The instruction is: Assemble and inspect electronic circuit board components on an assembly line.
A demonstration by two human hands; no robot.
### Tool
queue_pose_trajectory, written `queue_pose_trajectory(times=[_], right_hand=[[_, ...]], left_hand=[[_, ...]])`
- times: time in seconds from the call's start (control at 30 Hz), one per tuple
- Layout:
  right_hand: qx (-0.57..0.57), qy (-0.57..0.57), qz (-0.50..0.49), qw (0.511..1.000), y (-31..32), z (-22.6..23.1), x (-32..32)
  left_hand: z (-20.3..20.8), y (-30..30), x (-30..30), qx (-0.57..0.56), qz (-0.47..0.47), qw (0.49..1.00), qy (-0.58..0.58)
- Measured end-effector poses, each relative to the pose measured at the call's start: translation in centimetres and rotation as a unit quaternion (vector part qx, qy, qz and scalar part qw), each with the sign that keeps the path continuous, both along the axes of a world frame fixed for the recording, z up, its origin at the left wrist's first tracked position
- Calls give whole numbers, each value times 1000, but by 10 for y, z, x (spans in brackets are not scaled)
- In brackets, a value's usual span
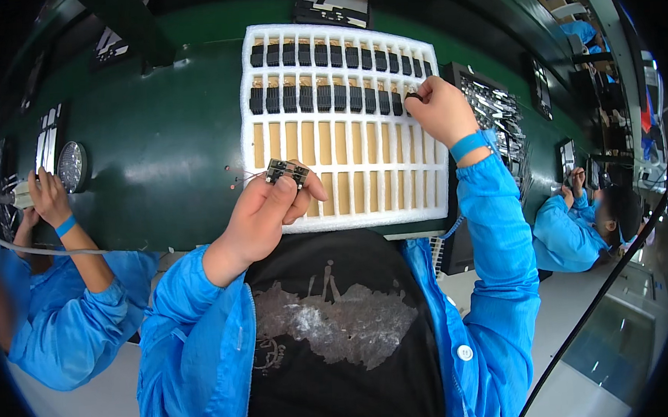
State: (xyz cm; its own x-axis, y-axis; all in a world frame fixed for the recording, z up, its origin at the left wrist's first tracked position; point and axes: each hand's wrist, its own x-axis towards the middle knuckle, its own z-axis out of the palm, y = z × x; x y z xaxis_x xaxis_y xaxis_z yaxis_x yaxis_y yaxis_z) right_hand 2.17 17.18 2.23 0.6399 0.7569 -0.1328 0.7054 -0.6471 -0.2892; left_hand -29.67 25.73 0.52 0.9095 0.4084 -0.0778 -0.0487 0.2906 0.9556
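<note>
My left hand is closed around a small circuit board with black components, held just over the near left corner of a white foam tray. Thin wires stick out from the board's left side. At the tray's right edge, my right hand pinches a small black part at the end of the second row; the fingers partly hide it. Ribbed black blocks fill the slots of the two far rows. Tan bottoms show in the slots of the two near rows.
The tray lies on a green table. Right of it, a dark bin holds many shiny metal pieces. A round container stands at left. Co-workers in blue sleeves sit to the left and right. A black tray stands at the back.
</note>
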Motion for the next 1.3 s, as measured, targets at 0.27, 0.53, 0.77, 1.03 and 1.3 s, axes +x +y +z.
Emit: queue_pose_trajectory(times=[0.27,0.53,0.77,1.03,1.3], right_hand=[[156,-84,71,982,-14,-16,-26],[225,-129,241,935,12,-20,-56],[249,-100,250,930,6,-17,-52],[214,-267,320,884,5,-34,-45],[351,-121,279,886,-4,-3,-57]], left_hand=[[0,2,1,-4,0,1000,11],[3,-2,4,0,-6,1000,16],[1,-4,2,-13,21,999,23],[4,-5,8,3,10,999,30],[14,-6,16,24,0,998,52]])
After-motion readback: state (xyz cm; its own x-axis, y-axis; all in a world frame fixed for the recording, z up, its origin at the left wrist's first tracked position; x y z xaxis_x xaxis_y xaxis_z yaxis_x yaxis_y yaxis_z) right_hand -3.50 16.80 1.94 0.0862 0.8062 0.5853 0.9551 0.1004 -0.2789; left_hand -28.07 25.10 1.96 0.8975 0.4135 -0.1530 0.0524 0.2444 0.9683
